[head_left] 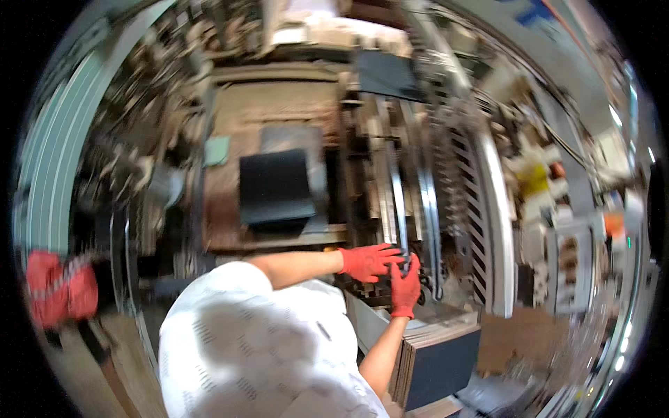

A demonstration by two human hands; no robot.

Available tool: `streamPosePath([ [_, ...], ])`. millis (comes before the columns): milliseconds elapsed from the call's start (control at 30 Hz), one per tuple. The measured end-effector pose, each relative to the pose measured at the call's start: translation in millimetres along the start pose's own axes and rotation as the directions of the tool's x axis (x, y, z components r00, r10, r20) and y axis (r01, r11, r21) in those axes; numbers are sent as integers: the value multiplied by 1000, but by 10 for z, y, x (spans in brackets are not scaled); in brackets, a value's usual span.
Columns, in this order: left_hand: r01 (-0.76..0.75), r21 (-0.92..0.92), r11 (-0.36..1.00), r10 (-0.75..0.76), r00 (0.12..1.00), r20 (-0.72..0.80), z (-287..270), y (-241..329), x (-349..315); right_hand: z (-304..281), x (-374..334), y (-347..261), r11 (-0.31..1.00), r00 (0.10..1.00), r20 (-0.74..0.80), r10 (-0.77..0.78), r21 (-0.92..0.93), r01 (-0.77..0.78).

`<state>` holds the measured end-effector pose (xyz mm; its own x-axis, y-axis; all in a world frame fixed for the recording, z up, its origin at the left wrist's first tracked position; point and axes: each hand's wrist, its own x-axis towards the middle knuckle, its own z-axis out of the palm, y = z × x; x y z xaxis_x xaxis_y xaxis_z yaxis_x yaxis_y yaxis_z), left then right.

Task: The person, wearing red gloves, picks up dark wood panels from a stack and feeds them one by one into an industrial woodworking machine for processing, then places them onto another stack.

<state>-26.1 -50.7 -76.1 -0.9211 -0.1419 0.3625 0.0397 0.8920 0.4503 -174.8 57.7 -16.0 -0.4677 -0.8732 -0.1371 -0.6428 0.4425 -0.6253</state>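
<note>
My left hand (pixel 366 263), in a red glove, reaches right toward the end of the metal rails (pixel 396 191) of a machine. My right hand (pixel 405 289), also red-gloved, comes up from below and meets it there. The fingers of both hands curl close together around a small dark part between them, blurred and mostly hidden. Below my right hand stands a stack of dark-faced boards (pixel 440 366) with brown edges. Left of the rails, a black sheet or pad (pixel 276 187) lies on a brown work surface (pixel 226 198).
A dark panel (pixel 387 74) sits at the far end of the rails. A long striped guard (pixel 481 216) runs along their right. A small green pad (pixel 217 150) lies on the brown surface. A red bundle (pixel 61 289) is at far left. Much of the scene is blurred.
</note>
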Motion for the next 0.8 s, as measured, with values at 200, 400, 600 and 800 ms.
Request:
streamPosePath([
  [200,651,-266,710,-704,665,-250,435,-682,-1636,168,131,-17,991,999,-3,-42,-125,41],
  [400,805,-299,-512,-709,-592,-382,68,-898,-2969,188,22,5,986,998,-13,-54,-157,51],
  [600,692,-377,-615,-702,-699,-137,200,-1005,-3048,188,19,62,986,995,-39,-90,-146,83],
  [800,745,-311,-590,-713,-661,-232,714,-963,-2546,192,25,40,985,996,-48,-75,-160,66],
])
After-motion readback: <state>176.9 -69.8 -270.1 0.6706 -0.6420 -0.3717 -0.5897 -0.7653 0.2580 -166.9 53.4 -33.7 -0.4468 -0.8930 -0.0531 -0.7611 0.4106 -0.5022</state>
